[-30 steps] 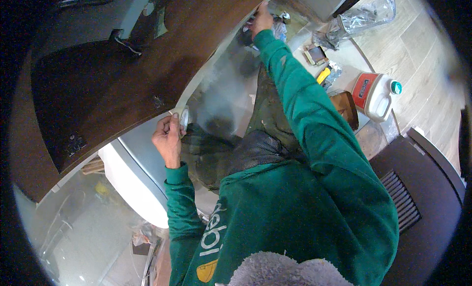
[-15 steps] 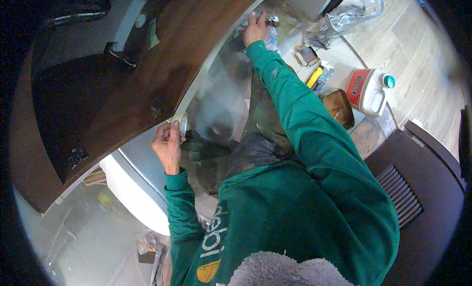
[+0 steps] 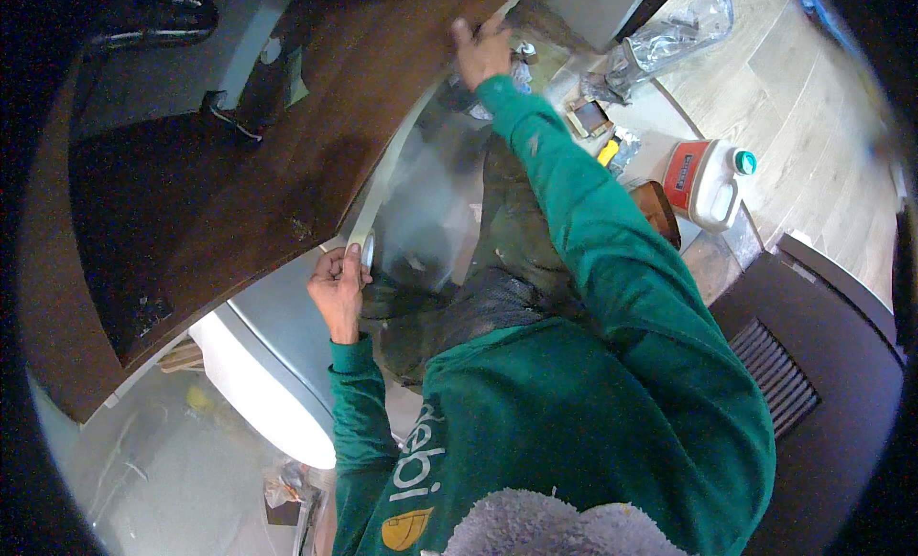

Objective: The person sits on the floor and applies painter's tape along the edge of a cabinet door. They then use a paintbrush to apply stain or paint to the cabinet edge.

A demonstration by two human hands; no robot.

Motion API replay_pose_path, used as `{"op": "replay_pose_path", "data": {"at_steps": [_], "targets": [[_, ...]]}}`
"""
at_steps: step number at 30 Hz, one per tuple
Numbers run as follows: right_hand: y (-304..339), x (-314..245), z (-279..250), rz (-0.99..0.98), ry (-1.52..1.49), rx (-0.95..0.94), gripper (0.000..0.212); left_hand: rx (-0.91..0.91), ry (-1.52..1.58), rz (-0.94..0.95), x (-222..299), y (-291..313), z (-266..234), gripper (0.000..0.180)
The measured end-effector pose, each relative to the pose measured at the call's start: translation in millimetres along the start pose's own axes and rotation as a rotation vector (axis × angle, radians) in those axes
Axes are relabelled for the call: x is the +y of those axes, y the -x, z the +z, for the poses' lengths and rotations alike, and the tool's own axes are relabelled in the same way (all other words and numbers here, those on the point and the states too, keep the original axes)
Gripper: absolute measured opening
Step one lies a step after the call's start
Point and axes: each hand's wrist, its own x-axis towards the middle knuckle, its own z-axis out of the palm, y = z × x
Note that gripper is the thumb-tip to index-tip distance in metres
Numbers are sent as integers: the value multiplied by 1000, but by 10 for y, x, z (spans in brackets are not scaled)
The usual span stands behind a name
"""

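My left hand (image 3: 339,286) is closed on a roll of masking tape (image 3: 368,252), thumb and fingers pinching it beside the near corner of a dark brown wooden panel (image 3: 325,107). From the roll a pale strip of tape (image 3: 384,174) runs up along the panel's edge. At the far end of that edge my right hand (image 3: 483,54) lies on the panel with its fingers spread, slightly blurred. Whether the strip sticks to the edge all the way, I cannot tell.
To the right stand a white jug with a green cap (image 3: 712,185), an open brown container (image 3: 655,214) and a yellow-handled tool (image 3: 608,152). Clear plastic wrapping (image 3: 684,35) lies farther back. A dark vented panel (image 3: 813,355) is at the right, a white curved fixture (image 3: 258,393) at the left.
My right hand has shifted left onto the panel's face, its fingers spreading. My left hand has moved slightly right with the tape roll, and the strip now shows more clearly.
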Motion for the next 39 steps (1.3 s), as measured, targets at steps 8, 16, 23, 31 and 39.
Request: {"op": "replay_pose_path", "data": {"at_steps": [8, 16, 23, 31, 39], "targets": [[-523, 280, -171, 39, -31, -76, 76, 24, -6, 6, -3, 23, -162, 25], [300, 833, 38, 579, -1263, -492, 66, 12, 53, -4, 50, 124, -259, 25], [551, 224, -30, 599, -1268, -481, 67, 17, 86, 18, 39, 201, -306, 22], [784, 399, 106, 515, -1179, -580, 38, -83, -8, 45, -369, 215, -269, 23], [1323, 369, 385, 595, -976, -773, 17, 67, -447, 198, -810, -93, -160, 32]]}}
